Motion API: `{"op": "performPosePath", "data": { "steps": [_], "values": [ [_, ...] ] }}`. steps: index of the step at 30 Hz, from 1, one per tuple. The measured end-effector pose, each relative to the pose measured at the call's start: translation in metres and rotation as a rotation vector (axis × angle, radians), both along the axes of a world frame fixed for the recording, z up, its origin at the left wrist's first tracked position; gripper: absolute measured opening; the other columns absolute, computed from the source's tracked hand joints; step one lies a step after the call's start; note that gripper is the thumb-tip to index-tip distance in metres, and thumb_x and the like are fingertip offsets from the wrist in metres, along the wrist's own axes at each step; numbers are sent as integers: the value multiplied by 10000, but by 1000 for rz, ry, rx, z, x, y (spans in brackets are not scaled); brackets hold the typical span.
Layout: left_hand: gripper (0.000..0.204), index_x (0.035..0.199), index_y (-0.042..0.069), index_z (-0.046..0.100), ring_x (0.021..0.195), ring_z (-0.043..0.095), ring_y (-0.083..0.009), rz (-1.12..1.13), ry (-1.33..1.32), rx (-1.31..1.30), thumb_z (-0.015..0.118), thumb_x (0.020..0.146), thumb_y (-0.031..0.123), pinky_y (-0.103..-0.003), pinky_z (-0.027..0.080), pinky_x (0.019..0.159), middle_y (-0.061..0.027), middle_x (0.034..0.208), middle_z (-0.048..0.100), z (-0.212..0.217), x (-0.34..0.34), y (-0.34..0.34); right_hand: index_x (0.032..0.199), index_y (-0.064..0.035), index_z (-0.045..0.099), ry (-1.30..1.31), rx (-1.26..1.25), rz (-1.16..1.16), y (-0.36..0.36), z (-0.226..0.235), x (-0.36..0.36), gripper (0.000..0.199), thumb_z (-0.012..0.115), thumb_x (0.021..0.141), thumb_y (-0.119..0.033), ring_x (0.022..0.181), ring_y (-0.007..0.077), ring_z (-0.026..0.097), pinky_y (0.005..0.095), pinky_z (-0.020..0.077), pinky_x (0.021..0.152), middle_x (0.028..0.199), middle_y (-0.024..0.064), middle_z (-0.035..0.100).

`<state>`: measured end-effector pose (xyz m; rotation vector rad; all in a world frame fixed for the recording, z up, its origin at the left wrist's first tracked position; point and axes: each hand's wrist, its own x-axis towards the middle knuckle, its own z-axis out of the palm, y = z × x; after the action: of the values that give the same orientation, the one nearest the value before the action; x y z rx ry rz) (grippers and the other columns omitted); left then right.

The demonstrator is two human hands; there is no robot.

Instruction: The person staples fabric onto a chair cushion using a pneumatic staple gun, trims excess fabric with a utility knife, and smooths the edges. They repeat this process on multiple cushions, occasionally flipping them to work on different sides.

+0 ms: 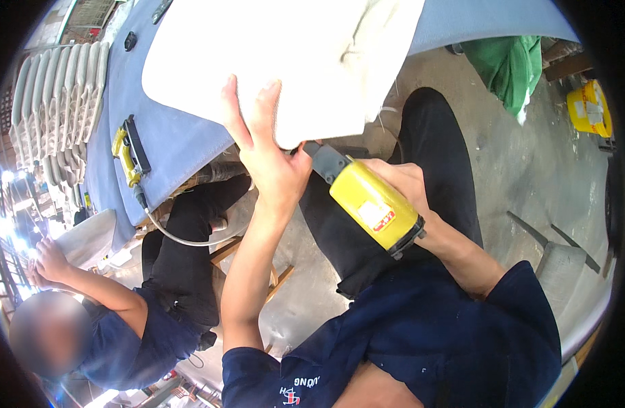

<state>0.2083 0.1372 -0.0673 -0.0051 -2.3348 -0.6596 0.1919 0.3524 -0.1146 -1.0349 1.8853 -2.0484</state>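
A cream-white, fabric-covered panel, like an upholstered seat piece, lies over the table edge in front of me. My left hand grips its near corner, with two fingers stretched over the white face and the thumb low at the edge. In my right hand is a yellow and black staple gun, its fingers wrapped round the handle, partly hidden behind the body. The black nose of the gun is right at the panel's corner, close to my left thumb. Whether it touches the fabric I cannot tell.
A blue-covered table bears another yellow staple gun with an air hose. At left sits a co-worker with raised hands, near stacked grey padded pieces. A green sack and yellow bucket stand at right.
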Motion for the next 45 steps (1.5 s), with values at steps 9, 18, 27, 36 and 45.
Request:
{"op": "performPosePath", "data": {
  "steps": [9,18,27,36,45],
  "values": [
    [968,1498,173,568,1534,328,-582,32,16,-90,654,599,-175,-531,484,1129,-298,1702,251,1,-2,-1,1193,54,712,139,8,38,1,9,-23,414,827,824,-95,765,285,787,334,601,684,911,188,776],
    [870,1506,119,533,1527,359,-550,45,30,-83,611,675,-127,-580,383,1210,-335,1685,287,-4,3,-1,1082,5,728,333,63,-31,-6,4,-33,287,801,832,-115,688,275,749,362,567,629,821,151,738],
    [935,1512,213,528,1157,691,-501,86,-222,68,743,654,-88,-477,640,798,-259,1735,218,15,20,0,1102,-10,731,330,160,19,8,40,-39,329,830,810,-125,689,297,752,352,557,627,828,161,733],
    [757,1618,195,461,1009,740,-442,-180,-228,103,787,934,190,-449,590,921,-282,1768,56,49,43,-18,1185,31,679,715,275,-574,132,105,-189,363,824,864,-55,842,262,714,378,562,767,967,150,724],
    [544,1482,134,626,730,602,-162,48,3,334,735,954,58,-306,518,721,-186,1472,493,35,50,18,1535,-174,552,754,1319,-936,206,133,-418,676,623,1007,-589,1362,429,598,705,376,1098,1422,205,674]
  ]
}}
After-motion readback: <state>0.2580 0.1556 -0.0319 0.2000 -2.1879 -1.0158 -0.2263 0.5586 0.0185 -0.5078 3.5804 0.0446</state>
